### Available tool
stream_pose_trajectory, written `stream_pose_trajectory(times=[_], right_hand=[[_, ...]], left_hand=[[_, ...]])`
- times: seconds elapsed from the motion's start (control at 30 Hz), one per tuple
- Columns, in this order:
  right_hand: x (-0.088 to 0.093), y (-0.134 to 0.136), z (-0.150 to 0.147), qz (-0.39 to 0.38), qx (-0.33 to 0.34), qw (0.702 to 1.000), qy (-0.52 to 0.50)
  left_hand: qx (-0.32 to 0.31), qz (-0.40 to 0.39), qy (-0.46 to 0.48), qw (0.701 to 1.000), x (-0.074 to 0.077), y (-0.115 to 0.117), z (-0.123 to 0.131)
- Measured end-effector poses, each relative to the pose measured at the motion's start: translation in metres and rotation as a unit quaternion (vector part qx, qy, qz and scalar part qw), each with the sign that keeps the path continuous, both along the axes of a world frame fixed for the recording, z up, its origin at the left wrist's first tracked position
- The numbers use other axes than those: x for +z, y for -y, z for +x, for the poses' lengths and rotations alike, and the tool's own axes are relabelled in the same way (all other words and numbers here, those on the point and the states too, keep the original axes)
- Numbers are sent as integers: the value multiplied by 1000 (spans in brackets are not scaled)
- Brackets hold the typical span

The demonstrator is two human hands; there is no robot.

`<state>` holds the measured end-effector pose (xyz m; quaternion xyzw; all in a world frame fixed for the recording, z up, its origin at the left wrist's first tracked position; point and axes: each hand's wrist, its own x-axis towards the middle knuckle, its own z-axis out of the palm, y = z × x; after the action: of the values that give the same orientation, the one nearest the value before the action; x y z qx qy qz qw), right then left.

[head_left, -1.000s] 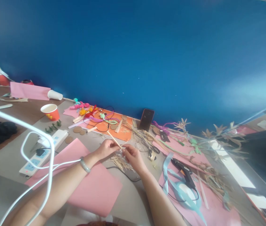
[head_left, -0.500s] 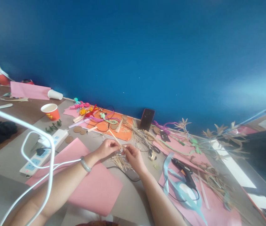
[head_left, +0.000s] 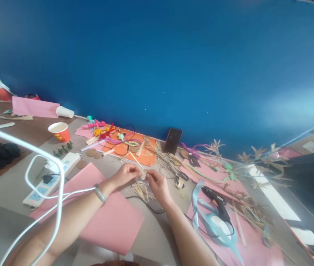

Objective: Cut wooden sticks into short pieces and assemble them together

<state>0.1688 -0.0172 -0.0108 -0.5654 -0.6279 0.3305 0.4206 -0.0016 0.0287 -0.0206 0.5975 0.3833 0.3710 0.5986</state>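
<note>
Fingers pinched, my left hand (head_left: 127, 175) and my right hand (head_left: 159, 186) meet over the middle of the table. Between their fingertips a thin, pale stick (head_left: 136, 160) slants up and to the left. At its lower end sits a small whitish piece (head_left: 142, 175), too small to make out; both hands grip around it. Just beneath the hands lies a heap of short straw-like stalks (head_left: 142, 190). Pink paper (head_left: 109, 225) spreads under my left forearm, which wears a pale bangle (head_left: 100, 193).
A white cable (head_left: 60, 192) loops in front of my left arm, near a power strip (head_left: 43, 188) and a paper cup (head_left: 59, 132). To the right lie a glue gun (head_left: 218, 203), blue ribbon (head_left: 215, 229) and dried stems. A phone (head_left: 172, 140) leans against the blue wall (head_left: 157, 66).
The whitish piece between my fingertips shows more plainly now, and the fingers have shifted slightly around it. Both hands otherwise stay in the same place.
</note>
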Motion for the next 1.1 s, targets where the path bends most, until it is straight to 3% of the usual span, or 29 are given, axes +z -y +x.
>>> stream_pose_trajectory(times=[0.37, 0.6, 0.87, 1.1], right_hand=[[1, -4, 10, 17, -45, 999, 2], [0, -11, 25, 3, -128, 990, -58], [1, -1, 3, -84, 12, 991, -101], [2, 2, -6, -95, 26, 992, -82]], left_hand=[[6, -9, -7, 1000, -2, 0, 0], [11, 1, 1, 1000, 0, 0, -2], [-8, -13, 12, 1000, 2, 2, -1], [1, -17, -13, 1000, -9, 0, 1]])
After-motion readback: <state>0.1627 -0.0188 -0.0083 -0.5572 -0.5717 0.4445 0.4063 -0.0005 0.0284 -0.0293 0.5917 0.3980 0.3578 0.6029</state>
